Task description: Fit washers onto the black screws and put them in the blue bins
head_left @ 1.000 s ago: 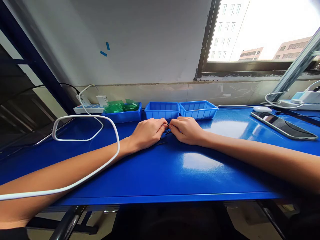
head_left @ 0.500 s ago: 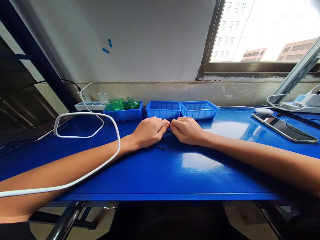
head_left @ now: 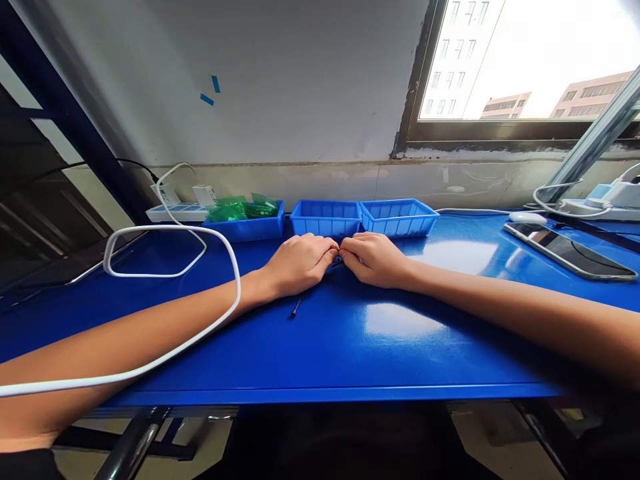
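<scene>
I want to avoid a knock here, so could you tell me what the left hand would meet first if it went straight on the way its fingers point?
Most likely the right hand, whose fingertips already face the left hand.

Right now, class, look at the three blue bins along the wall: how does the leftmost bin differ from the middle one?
The leftmost bin holds green packets heaped above its rim; the middle bin shows only its ribbed inner wall, with nothing above the rim. The leftmost bin sits beside a white power strip; the middle bin sits directly behind the left hand and right hand. Both are blue, shallow, rectangular, and rest on the blue table.
</scene>
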{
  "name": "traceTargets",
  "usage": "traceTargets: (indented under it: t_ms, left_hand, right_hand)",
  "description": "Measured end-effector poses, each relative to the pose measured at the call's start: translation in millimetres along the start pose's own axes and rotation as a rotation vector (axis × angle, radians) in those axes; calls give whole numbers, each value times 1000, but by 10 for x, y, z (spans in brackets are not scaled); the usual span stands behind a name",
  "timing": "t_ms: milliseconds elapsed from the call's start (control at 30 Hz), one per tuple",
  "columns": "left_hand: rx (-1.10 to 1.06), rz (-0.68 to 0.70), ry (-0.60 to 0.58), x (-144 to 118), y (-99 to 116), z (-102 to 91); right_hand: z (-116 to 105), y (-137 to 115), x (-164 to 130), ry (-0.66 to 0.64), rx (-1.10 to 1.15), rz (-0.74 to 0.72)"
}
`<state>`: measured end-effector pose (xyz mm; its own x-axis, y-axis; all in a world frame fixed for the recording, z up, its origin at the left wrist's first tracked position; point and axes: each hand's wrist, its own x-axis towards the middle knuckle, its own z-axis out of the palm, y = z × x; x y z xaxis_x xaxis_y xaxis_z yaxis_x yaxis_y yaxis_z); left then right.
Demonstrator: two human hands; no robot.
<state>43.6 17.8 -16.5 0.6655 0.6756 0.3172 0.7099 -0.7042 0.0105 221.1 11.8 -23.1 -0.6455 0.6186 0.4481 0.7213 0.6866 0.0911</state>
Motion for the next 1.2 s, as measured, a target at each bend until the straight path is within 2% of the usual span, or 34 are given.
traceTargets:
  t_ms: [100, 300, 633, 900, 1200]
  left_hand:
    - [-12, 30, -8, 4, -13, 10]
    - [-79, 54, -6, 12, -19, 15]
    - [-75, 32, -10, 14, -21, 13]
    - [-8, 2, -22, 10, 2, 11]
    - [7, 75, -22, 19, -39, 41]
  right_hand:
    - [-9, -6, -3, -2, -8, 0]
    - [-25, -41, -7, -3, -107, 88]
    - [-30, -42, 0, -31, -125, 172]
    - [20, 4, -1, 0, 39, 46]
    - [7, 9, -9, 25, 95, -17]
